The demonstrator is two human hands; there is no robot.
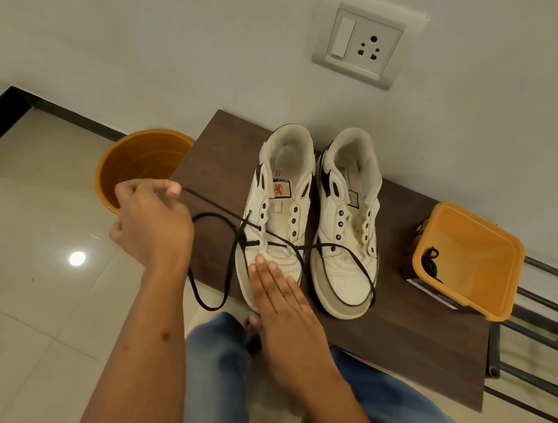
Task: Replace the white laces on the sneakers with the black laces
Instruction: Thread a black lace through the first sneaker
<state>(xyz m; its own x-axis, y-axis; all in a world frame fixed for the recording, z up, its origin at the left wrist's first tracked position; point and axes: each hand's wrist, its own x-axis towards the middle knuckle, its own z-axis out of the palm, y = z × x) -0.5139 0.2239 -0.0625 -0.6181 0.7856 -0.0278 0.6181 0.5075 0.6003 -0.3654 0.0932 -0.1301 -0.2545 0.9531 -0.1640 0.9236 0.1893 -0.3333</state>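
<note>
Two white sneakers stand side by side on a dark wooden bench (395,334), toes toward me. A black lace (216,220) runs through the lowest eyelets of the left sneaker (278,218) and trails across the toe of the right sneaker (345,225). My left hand (153,218) is raised left of the shoes and pinches one end of that lace. With straight fingers, my right hand (279,297) presses flat on the left sneaker's toe. No white laces are in view.
An orange square tub (468,262) at the bench's right end holds another black lace (430,261). A round orange bucket (138,162) stands on the tiled floor to the left. The wall with a socket plate (360,44) is behind. My knees are below the bench edge.
</note>
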